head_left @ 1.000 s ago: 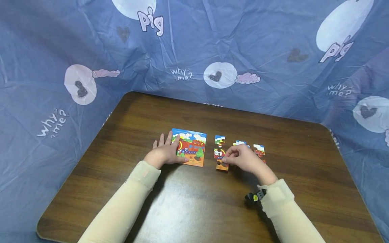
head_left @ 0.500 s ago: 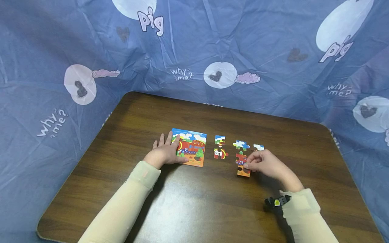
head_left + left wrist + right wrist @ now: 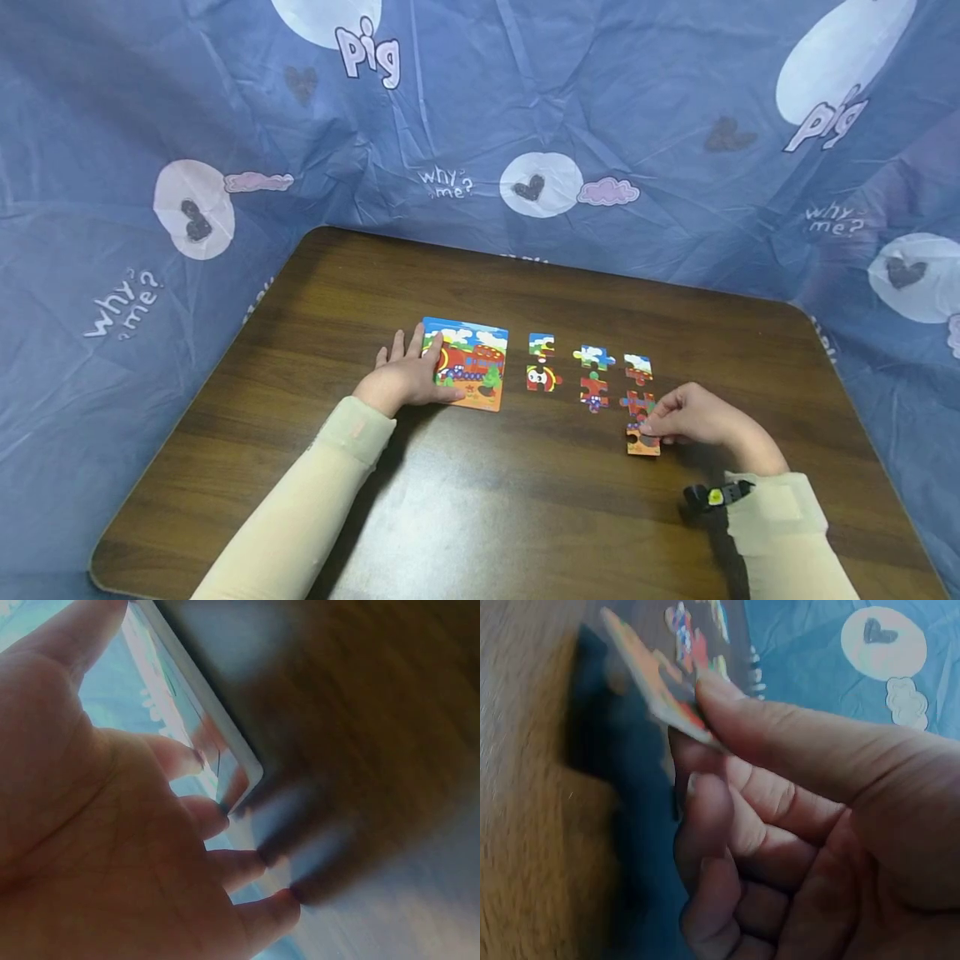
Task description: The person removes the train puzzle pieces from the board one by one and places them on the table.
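Observation:
My left hand [image 3: 405, 379] lies with spread, straight fingers over the left side of a square board [image 3: 483, 367] that shows a red train under a cloudy sky. In the left wrist view, fingertips sit at the white edge of the board [image 3: 225, 735]. To the right, my right hand [image 3: 697, 417] pinches an orange puzzle piece [image 3: 642, 444] between thumb and fingers. From the right wrist, this puzzle piece [image 3: 641, 667] looks tilted and raised off the wood. Just beyond it in the head view is a red train puzzle piece [image 3: 637, 403].
Other puzzle pieces lie in columns: a white-faced piece [image 3: 540, 379], a sky piece [image 3: 595, 358], a red piece [image 3: 593, 392] and a cloud piece [image 3: 637, 367]. A black device [image 3: 708, 497] hangs at the right wrist. Blue printed cloth [image 3: 480, 125] rises behind the wooden table [image 3: 450, 517].
My right hand has moved rightward with the orange puzzle piece, from the left column past the middle one to the right column. The left hand has stayed on the board.

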`<action>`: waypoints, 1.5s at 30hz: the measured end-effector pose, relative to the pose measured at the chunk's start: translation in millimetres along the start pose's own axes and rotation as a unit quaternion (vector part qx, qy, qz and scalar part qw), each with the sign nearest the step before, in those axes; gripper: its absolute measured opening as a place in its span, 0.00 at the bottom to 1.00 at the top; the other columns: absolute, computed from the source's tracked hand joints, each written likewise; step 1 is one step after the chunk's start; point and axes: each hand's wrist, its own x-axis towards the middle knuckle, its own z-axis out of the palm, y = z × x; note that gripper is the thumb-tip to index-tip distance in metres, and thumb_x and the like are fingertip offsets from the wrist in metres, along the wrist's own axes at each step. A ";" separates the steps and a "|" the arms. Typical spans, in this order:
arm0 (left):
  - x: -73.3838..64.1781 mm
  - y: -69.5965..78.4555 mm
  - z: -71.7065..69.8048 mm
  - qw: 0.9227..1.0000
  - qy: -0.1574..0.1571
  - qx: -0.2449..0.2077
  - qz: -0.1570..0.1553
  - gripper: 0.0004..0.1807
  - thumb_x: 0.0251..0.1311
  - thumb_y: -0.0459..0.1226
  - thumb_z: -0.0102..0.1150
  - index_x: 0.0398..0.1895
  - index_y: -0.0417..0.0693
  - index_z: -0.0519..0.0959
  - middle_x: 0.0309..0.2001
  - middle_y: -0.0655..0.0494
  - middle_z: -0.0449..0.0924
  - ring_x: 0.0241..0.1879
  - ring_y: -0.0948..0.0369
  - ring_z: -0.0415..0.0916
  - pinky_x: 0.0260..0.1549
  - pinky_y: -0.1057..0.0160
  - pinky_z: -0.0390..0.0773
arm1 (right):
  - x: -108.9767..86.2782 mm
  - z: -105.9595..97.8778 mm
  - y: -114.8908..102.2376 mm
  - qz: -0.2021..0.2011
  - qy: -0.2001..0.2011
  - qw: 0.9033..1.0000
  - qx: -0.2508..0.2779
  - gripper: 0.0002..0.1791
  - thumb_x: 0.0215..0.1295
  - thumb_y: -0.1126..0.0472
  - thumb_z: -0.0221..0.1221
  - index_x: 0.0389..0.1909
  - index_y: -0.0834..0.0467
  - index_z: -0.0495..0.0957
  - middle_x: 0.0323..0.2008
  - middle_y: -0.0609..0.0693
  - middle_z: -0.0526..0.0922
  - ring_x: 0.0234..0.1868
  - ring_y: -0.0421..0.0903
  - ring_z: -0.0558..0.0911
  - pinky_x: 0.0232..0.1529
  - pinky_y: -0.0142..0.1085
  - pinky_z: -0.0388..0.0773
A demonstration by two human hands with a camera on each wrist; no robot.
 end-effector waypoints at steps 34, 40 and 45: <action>4.0 -1.7 2.7 1.000 0.005 0.012 0.001 0.64 0.56 0.73 0.58 0.84 0.56 0.35 0.80 0.45 0.18 0.76 0.37 0.22 0.69 0.33 0.36 | 0.6 -2.3 5.4 0.108 0.070 0.989 -0.071 0.17 0.56 0.52 0.76 0.23 0.61 0.86 0.19 0.49 0.81 0.22 0.43 0.76 0.25 0.37 0.74; 5.6 -2.5 3.5 1.000 0.002 0.012 -0.001 0.64 0.56 0.73 0.58 0.84 0.57 0.34 0.80 0.46 0.17 0.76 0.37 0.21 0.69 0.33 0.36 | 0.2 -6.5 -2.2 0.098 0.088 0.989 -0.065 0.19 0.59 0.49 0.74 0.27 0.62 0.85 0.23 0.49 0.80 0.27 0.45 0.76 0.29 0.39 0.74; 7.0 -3.2 5.7 1.000 0.005 0.009 -0.001 0.65 0.55 0.73 0.58 0.83 0.58 0.33 0.80 0.47 0.16 0.76 0.38 0.20 0.69 0.34 0.35 | 0.0 -4.6 -12.3 0.065 0.113 0.989 -0.065 0.21 0.61 0.48 0.72 0.35 0.64 0.86 0.31 0.49 0.83 0.33 0.47 0.79 0.32 0.41 0.76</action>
